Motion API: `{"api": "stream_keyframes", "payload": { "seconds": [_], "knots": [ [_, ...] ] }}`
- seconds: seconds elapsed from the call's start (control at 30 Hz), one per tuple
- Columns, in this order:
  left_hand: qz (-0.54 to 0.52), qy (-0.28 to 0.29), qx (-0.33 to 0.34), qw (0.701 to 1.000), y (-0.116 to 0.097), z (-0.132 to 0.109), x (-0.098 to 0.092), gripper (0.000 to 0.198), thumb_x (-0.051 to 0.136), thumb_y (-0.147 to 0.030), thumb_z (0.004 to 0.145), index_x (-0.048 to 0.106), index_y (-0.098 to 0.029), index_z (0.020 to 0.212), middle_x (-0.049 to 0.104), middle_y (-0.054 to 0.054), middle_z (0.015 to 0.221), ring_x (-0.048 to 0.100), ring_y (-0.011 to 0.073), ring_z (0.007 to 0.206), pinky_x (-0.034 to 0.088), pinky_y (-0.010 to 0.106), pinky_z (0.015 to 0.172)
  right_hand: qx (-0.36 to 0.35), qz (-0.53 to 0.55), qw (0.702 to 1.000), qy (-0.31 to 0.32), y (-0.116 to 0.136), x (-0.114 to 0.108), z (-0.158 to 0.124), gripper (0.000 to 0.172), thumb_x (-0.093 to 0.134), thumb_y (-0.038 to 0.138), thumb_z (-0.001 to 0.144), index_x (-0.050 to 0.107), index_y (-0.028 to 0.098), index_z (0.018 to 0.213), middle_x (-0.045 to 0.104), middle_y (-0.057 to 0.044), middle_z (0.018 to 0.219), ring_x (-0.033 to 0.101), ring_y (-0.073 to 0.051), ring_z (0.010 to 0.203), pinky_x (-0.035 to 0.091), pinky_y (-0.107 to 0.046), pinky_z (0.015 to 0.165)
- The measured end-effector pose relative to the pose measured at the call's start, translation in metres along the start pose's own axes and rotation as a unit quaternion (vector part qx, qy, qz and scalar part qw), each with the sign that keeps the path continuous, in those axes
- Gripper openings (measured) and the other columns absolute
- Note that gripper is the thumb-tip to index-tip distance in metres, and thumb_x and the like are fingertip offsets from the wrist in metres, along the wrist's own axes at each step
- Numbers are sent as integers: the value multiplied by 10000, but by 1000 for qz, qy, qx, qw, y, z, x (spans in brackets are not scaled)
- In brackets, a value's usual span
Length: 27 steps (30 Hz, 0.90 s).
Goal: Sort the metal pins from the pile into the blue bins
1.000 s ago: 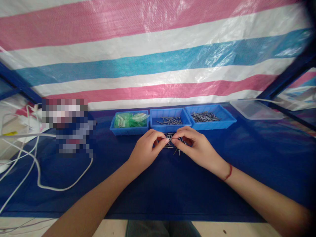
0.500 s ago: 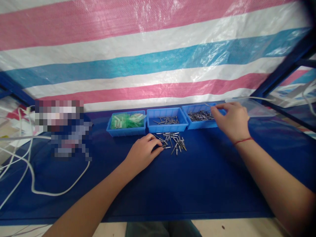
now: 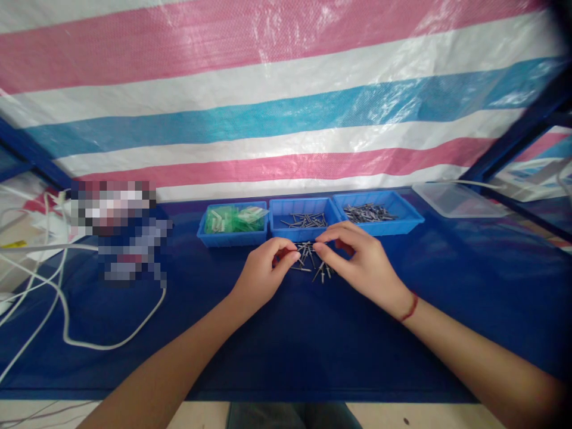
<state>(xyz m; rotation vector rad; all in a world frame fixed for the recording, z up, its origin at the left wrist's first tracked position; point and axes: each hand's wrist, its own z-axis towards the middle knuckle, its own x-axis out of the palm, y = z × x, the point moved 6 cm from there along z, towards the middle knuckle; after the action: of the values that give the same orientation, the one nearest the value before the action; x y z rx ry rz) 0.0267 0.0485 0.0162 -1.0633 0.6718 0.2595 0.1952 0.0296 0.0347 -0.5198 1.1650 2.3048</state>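
Observation:
A loose pile of silvery blind rivets (image 3: 322,271) lies on the blue tabletop, partly covered by my hands. At its left side, my left hand (image 3: 264,271) pinches thumb and forefinger on what looks like a rivet. My right hand (image 3: 364,262) reaches in from the right, thumb and forefinger tips almost together over the pile; anything between them is too small to make out. Just behind the hands stands the middle blue bin (image 3: 286,233) with several rivets inside. More rivets fill part of the right blue bin (image 3: 402,225).
The left blue bin (image 3: 232,239) holds green plastic packets (image 3: 223,220). A translucent lid (image 3: 456,201) lies at the back right. White cables (image 3: 111,345) loop over the left side near a blurred item (image 3: 134,250). A striped sheet (image 3: 268,131) hangs behind.
My right hand has moved from above the right bin down and left to the rivet pile. The left hand has stayed by the pile, its thumb and forefinger now closer together.

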Motion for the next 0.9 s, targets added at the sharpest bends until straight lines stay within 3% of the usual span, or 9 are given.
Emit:
{"api": "stream_keyframes", "payload": {
  "seconds": [0.1,0.3,0.5,0.63,0.8,0.9],
  "knots": [
    [-33,-13,10,999,-5,-2,1,104,567,-278,874,605,-184,892,664,4,847,619,131,755,466,231,697,44,96,994,23,4,13,-7,125,640,332,820,651,210,845,622,-35,840,546,-151,682,438,-292,598],
    [-23,-4,18,1000,-8,-3,5,101,588,-282,859,614,-184,868,664,3,840,603,123,727,463,226,682,82,203,975,23,-4,20,-10,117,632,310,831,627,201,790,594,-30,791,554,-156,708,440,-298,616],
    [15,28,22,999,-4,-2,9,146,562,-310,880,630,-181,884,662,7,822,588,127,715,453,232,688,72,197,978,24,0,19,-9,106,618,307,840,639,206,818,607,-44,827,577,-169,757,459,-303,627],
    [27,17,32,999,-5,-2,4,154,552,-314,887,632,-182,897,657,9,827,582,127,716,454,237,698,70,184,980,29,0,17,-8,119,611,323,841,646,210,844,618,-53,846,588,-181,781,472,-309,622],
    [33,1,39,999,-8,-1,-3,144,546,-303,891,627,-184,906,654,13,833,589,132,732,464,240,708,47,131,988,65,-1,18,-8,121,591,322,850,644,214,860,606,-51,876,544,-141,667,450,-279,555],
    [46,26,43,998,-7,0,-1,170,527,-303,904,630,-184,969,661,28,900,603,145,802,470,253,757,14,77,994,81,-1,16,-5,135,562,311,868,653,214,846,601,-53,897,537,-133,651,440,-271,552]
  ]
}}
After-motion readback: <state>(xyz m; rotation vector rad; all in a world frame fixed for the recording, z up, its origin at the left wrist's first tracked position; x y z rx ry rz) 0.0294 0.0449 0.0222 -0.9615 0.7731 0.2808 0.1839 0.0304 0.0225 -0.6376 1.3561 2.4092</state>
